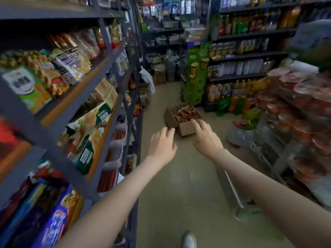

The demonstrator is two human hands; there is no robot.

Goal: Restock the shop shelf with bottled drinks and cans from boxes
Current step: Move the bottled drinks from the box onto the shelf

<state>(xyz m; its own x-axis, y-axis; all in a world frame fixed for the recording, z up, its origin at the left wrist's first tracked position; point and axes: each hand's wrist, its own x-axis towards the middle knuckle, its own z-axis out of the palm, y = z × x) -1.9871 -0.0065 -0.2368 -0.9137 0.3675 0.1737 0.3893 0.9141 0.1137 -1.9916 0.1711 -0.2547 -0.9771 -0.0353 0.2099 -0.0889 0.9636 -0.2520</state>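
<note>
An open cardboard box (pixel 187 128) sits on the aisle floor ahead, filled with several reddish-brown bottled drinks (pixel 186 113). My left hand (pixel 162 144) is stretched out in front of the box's near left side, fingers relaxed and empty. My right hand (pixel 206 137) reaches out over the box's near right corner, fingers spread and holding nothing. The drinks shelf (pixel 238 76) stands at the right beyond the box, stocked with bottles of orange, green and dark drinks.
A snack shelf (pixel 75 97) lines the left side of the narrow aisle. Stacked red-lidded noodle bowls (pixel 300 111) crowd the right. A green display stand (pixel 195 77) rises behind the box. Large water bottles (pixel 240 135) sit on the floor at right. My shoe (pixel 189 241) shows below.
</note>
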